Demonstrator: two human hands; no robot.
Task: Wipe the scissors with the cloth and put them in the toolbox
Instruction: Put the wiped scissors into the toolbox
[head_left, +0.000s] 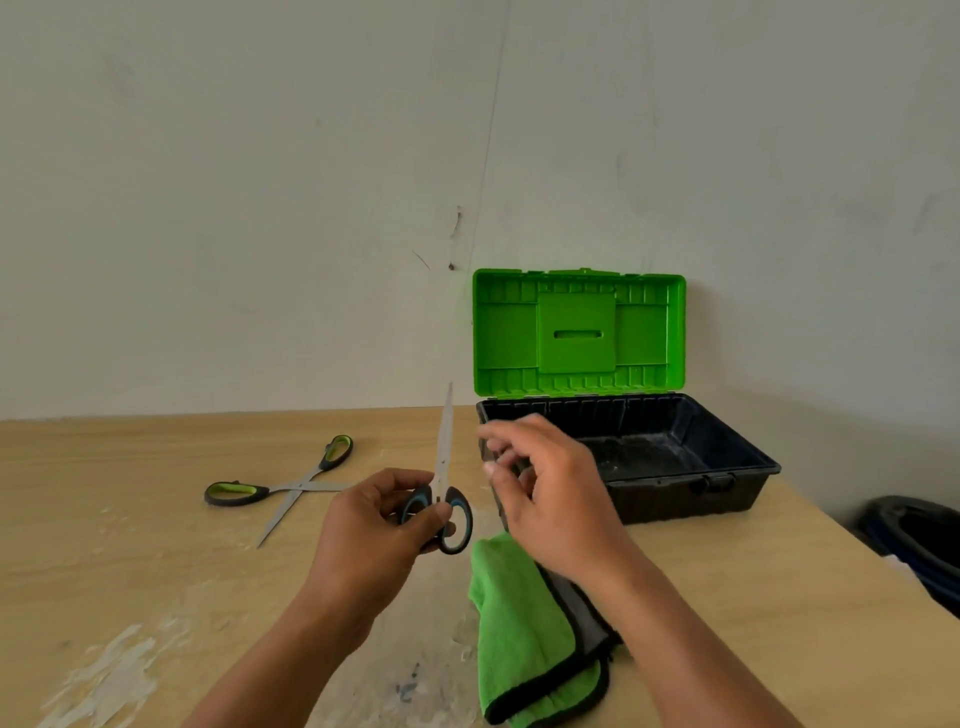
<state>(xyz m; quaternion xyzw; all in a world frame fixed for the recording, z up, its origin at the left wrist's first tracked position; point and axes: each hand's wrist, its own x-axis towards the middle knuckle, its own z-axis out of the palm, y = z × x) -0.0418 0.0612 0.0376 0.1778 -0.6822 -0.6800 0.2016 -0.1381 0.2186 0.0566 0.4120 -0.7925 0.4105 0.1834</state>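
My left hand (376, 525) grips the black-and-blue handles of a pair of scissors (445, 447), whose closed blades point up. My right hand (545, 493) hovers just right of the blades with fingers loosely curled and holds nothing. Below it a folded green cloth (519, 634) with a black edge lies on the table. A second pair of scissors (291, 486), with green-and-black handles, lies spread open on the table to the left. The toolbox (727, 441) stands at the back right, its green lid up and its black tub bare inside.
The wooden table (156, 571) has pale scuffed patches near its front left. A white wall rises behind it. Beyond the table's right edge a dark bin (919, 540) stands on the floor.
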